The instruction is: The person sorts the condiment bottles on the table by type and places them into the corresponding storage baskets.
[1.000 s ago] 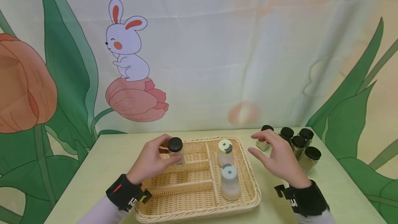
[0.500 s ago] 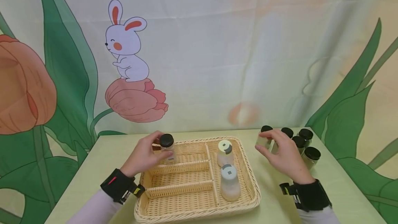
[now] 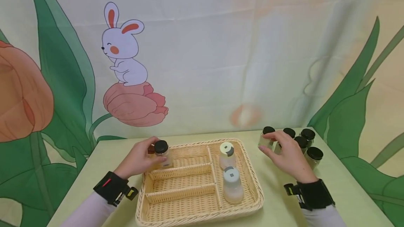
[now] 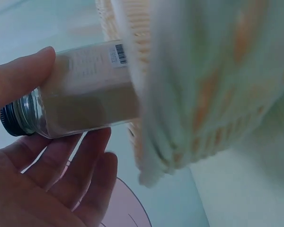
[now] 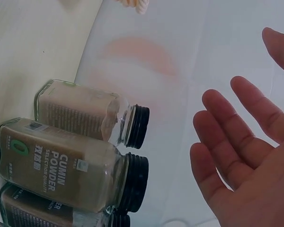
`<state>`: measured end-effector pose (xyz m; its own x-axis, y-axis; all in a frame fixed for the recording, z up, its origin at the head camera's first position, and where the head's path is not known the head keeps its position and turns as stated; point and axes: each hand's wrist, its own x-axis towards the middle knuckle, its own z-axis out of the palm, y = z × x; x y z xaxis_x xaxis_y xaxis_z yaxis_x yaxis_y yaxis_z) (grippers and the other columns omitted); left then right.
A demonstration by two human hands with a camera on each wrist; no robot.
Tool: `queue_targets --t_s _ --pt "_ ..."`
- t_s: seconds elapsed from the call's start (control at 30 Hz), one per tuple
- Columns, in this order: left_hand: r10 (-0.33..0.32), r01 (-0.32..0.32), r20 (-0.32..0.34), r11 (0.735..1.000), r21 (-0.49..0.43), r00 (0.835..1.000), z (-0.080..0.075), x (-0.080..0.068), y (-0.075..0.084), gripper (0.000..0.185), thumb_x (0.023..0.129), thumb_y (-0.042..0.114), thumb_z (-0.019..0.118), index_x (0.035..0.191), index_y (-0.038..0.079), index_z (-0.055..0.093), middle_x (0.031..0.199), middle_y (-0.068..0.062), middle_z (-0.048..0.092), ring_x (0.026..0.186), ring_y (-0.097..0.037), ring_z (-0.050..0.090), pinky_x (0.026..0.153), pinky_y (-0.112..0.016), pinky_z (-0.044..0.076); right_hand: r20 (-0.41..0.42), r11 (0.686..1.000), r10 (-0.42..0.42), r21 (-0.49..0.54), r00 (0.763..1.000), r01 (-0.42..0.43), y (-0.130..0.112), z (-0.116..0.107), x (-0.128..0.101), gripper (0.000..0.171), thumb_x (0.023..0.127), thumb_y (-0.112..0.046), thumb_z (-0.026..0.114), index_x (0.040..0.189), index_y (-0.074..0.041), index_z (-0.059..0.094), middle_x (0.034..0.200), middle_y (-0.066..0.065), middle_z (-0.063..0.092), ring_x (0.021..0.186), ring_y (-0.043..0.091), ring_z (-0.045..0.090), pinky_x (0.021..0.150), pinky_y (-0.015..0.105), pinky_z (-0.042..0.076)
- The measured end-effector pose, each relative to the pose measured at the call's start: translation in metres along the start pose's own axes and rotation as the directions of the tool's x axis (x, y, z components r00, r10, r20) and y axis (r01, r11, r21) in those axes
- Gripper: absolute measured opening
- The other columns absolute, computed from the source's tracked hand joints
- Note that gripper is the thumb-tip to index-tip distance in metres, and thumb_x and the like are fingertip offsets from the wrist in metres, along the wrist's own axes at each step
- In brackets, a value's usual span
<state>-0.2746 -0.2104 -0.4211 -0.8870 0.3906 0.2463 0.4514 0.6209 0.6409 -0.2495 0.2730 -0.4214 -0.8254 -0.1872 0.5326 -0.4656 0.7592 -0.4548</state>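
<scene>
My left hand (image 3: 140, 158) holds a black-lidded glass spice jar (image 3: 161, 147) upright at the left end of the basket's back compartment. The left wrist view shows the thumb on the jar's side, the fingers beyond it, and brownish powder inside; the basket wall hides the jar's base. Over at the back right, my right hand (image 3: 288, 157) reaches toward a pale spice jar (image 3: 266, 142), thumb and fingers spread. In the right wrist view those fingers are extended and apart from the jars, among them a cumin powder jar (image 5: 57, 163).
The wicker basket (image 3: 181, 199) has dividers. Its right compartment contains two upturned-looking shakers, one yellow-topped (image 3: 227, 155) and one white (image 3: 233, 185). Several black-lidded jars (image 3: 314, 155) cluster on the table's right. A printed curtain (image 3: 202, 62) hangs behind the table.
My left hand has moved left with the spice jar, along the back compartment. My right hand has shifted slightly, and its fingertips now overlap the pale jar in the head view.
</scene>
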Motion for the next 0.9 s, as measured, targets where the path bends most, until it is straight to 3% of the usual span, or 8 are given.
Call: queue_targets --t_s 0.3,0.53,0.9 --pt "-0.005 0.004 0.013 1.0 0.028 1.0 0.0 -0.003 -0.011 0.037 0.078 0.029 0.085 0.107 0.028 0.062 0.093 0.013 0.064 0.086 -0.014 0.058 0.075 -0.04 0.046 -0.005 1.0 0.006 -0.013 1.0 -0.006 0.005 0.003 -0.001 0.038 0.086 -0.032 0.076 0.115 -0.009 0.066 0.109 0.005 0.064 0.102 0.029 0.058 0.084 0.05 0.043" --pt "-0.057 0.057 0.018 0.998 0.03 0.998 0.001 -0.008 -0.017 0.039 0.077 0.028 0.085 0.108 0.028 0.062 0.096 0.013 0.064 0.09 -0.015 0.057 0.083 -0.043 0.045 -0.001 0.999 0.018 -0.032 1.0 -0.018 0.007 0.005 -0.001 0.039 0.085 -0.03 0.078 0.116 -0.008 0.066 0.11 0.006 0.063 0.104 0.03 0.057 0.087 0.052 0.041" --pt "-0.087 0.086 0.018 0.996 0.03 0.996 0.006 -0.009 -0.021 0.042 0.076 0.031 0.086 0.111 0.029 0.062 0.101 0.013 0.064 0.097 -0.016 0.057 0.09 -0.048 0.044 -0.008 0.998 0.03 -0.058 1.0 -0.031 0.014 0.006 -0.002 0.038 0.085 -0.029 0.078 0.114 -0.007 0.066 0.109 0.008 0.063 0.103 0.031 0.057 0.085 0.052 0.043"
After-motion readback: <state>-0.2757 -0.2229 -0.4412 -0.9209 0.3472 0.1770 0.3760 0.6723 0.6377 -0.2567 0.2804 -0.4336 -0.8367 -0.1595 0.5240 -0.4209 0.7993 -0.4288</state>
